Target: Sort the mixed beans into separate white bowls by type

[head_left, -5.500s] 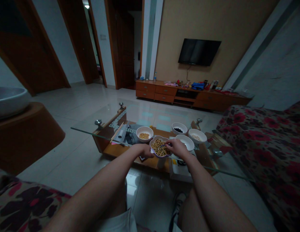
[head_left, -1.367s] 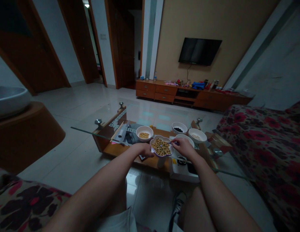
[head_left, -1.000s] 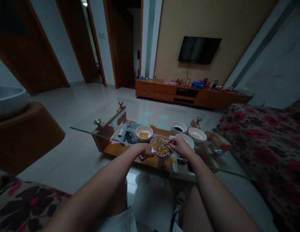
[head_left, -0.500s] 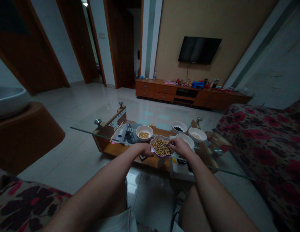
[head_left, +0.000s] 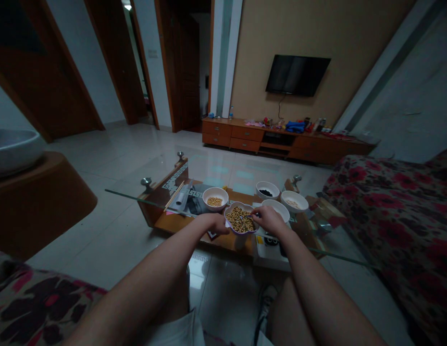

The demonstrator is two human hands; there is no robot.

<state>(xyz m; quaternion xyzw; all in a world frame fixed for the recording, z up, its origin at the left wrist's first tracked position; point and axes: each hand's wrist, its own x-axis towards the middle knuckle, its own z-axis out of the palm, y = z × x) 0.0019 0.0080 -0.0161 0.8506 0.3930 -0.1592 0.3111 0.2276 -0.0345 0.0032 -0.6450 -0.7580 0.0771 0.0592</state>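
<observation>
Glass tabletop point(head_left: 128, 184), bowl point(head_left: 242, 232), left hand point(head_left: 219, 224) gripping edge

A television point(head_left: 297, 75) hangs above a wooden cabinet point(head_left: 244, 133)

No text can be read: the label point(head_left: 231, 115) on the bottle point(head_left: 231, 109) near the left end of the cabinet point(head_left: 245, 135) is too small, the television point(head_left: 298, 75) too dark, and the print point(head_left: 271, 241) on the white box point(head_left: 268, 260) below the near edge of the glass table point(head_left: 137, 180) too blurred
</observation>
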